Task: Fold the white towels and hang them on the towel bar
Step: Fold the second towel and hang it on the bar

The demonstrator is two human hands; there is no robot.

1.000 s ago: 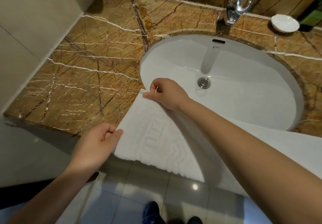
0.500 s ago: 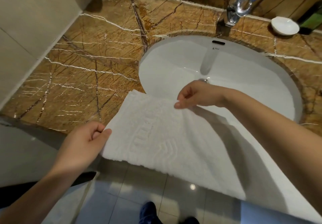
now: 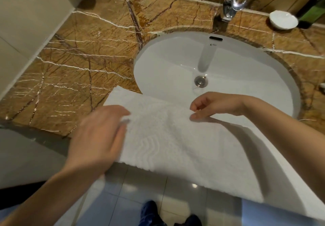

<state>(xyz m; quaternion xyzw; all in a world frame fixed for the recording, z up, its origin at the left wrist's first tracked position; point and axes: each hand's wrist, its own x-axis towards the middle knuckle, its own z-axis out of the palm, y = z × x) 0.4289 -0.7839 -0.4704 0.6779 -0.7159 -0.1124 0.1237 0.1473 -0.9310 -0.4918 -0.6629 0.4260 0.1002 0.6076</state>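
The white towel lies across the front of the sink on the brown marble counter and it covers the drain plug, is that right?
Not quite. The white towel does lie across the front of the sink on the brown marble counter, but the drain plug is uncovered, beyond the towel's far edge. The head view shows it.

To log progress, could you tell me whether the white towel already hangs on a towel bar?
No, the white towel lies spread across the counter and sink.
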